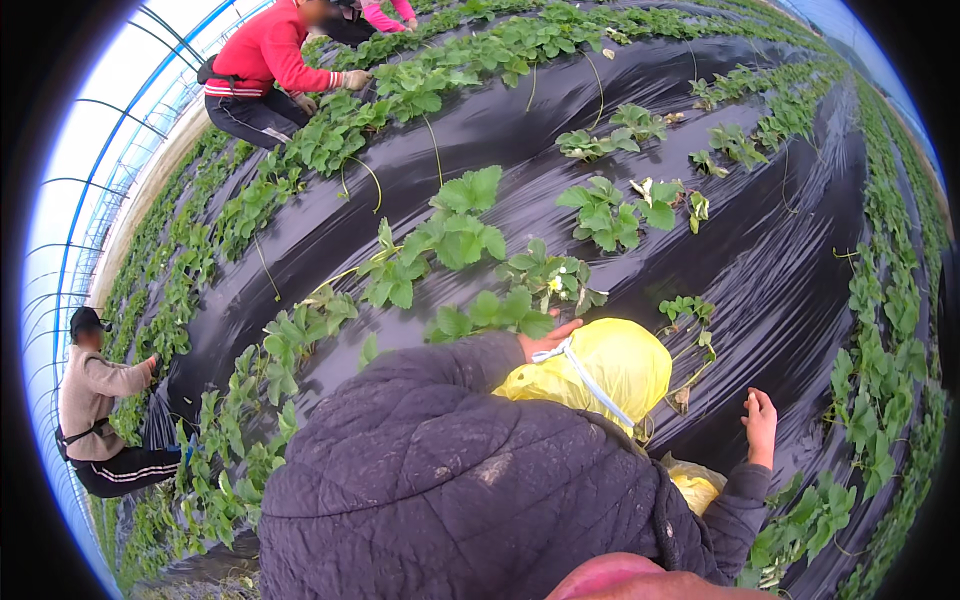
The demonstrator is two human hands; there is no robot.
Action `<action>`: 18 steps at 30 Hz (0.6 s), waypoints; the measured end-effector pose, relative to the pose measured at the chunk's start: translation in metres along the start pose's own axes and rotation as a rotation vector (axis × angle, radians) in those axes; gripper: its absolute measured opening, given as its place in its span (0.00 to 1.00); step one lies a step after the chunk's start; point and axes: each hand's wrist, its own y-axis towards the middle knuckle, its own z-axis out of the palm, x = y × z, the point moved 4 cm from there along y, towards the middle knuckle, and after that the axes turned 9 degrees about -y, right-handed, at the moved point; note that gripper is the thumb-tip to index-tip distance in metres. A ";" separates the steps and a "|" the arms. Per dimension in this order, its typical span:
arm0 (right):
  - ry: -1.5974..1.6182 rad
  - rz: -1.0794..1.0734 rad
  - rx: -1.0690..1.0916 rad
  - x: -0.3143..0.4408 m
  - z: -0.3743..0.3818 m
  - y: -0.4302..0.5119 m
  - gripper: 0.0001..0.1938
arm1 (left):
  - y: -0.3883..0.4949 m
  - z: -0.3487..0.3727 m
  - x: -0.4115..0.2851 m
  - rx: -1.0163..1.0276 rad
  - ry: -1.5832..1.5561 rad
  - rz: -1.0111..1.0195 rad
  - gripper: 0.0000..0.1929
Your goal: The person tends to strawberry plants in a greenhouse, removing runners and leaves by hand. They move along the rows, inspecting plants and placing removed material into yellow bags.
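My left hand (551, 337) reaches past a yellow plastic bag (621, 364) at my front, close to a strawberry plant with a white flower (555, 284). Leaves and the bag partly hide its fingers, and whether it holds anything cannot be told. The bag has a pale blue tie (592, 379) and bulges over the dark quilted jacket (450, 465). To the right, my right hand (761, 424) is raised above the black plastic film (735, 315), its fingers bent and apart, with nothing visible between them. Thin stems with small leaves (686, 307) lie between the bag and that hand.
Rows of strawberry plants (877, 405) run along film-covered beds. A co-worker in a red jacket (274, 52) bends over a row at upper left, another in pink (386, 13) beyond. A co-worker in beige (105, 390) crouches at far left. Blue hoop framing (94, 172) stands behind.
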 end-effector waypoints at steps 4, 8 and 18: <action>0.008 0.005 0.022 0.000 -0.001 -0.001 0.16 | 0.000 -0.002 -0.002 0.031 -0.129 -0.051 0.35; -0.006 0.013 0.051 0.002 -0.002 -0.002 0.16 | 0.000 -0.006 -0.007 0.012 -0.023 -0.065 0.35; -0.013 -0.013 0.031 0.007 -0.002 -0.003 0.16 | 0.000 -0.003 -0.003 -0.030 0.942 0.003 0.33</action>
